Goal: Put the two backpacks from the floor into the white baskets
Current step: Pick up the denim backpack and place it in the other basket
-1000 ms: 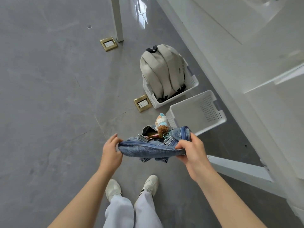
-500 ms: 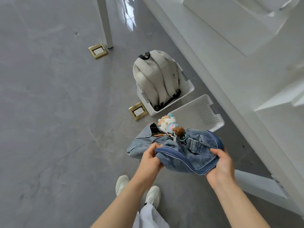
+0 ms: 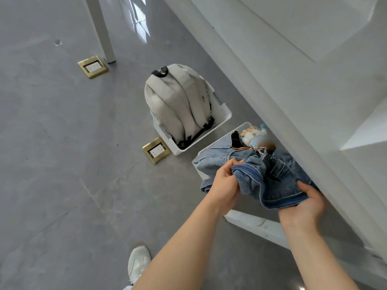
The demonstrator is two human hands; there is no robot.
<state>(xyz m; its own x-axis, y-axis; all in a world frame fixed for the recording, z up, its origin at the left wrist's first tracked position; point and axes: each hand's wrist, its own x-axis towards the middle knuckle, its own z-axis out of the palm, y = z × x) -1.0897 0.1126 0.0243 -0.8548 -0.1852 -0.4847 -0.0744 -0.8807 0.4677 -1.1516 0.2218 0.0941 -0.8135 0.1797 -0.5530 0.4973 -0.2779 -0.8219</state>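
Both hands grip the denim backpack [image 3: 270, 181] — left hand [image 3: 225, 183], right hand [image 3: 305, 204] — over the near white basket [image 3: 202, 152], beside the beige backpack [image 3: 178, 101].

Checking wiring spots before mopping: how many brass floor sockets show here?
2. One floor socket lies by the white table leg; the other floor socket sits beside the basket holding the beige backpack. Others may be hidden.

Both hands on the denim backpack [image 3: 272, 181] right over the near white basket [image 3: 202, 153]: left hand [image 3: 227, 181] pinching its edge, right hand [image 3: 307, 201] cupping underneath. Just beyond that basket, the beige backpack [image 3: 178, 101] stands upright in the far basket [image 3: 224, 116].
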